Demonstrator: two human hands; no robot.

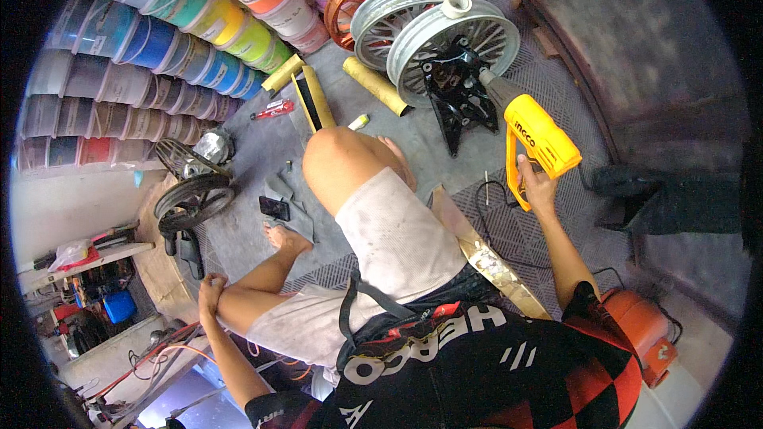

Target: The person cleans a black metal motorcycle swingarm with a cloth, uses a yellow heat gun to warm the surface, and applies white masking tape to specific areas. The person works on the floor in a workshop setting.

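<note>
My right hand (538, 187) grips the handle of a yellow heat gun (548, 137). Its metal nozzle points left at a black angular metal bracket (450, 79), close to the bracket's right side. That bracket stands against a silver spoked wheel rim (509, 38), with another silver rim (367, 41) and an orange rim (337, 1) behind. On top of the front rim sits a white ring, like a tape roll (457, 4). My left hand (210, 295) rests on my bent left knee, its fingers curled with nothing visible in them.
Stacked lidded tubs (187, 0) line the far left. Yellow rolls (373, 86), a red tool (273, 108) and a phone (274, 207) lie on the grey floor. A tyred wheel (192, 202) stands left. The cord (502, 226) trails nearby; an orange machine (637, 326) sits lower right.
</note>
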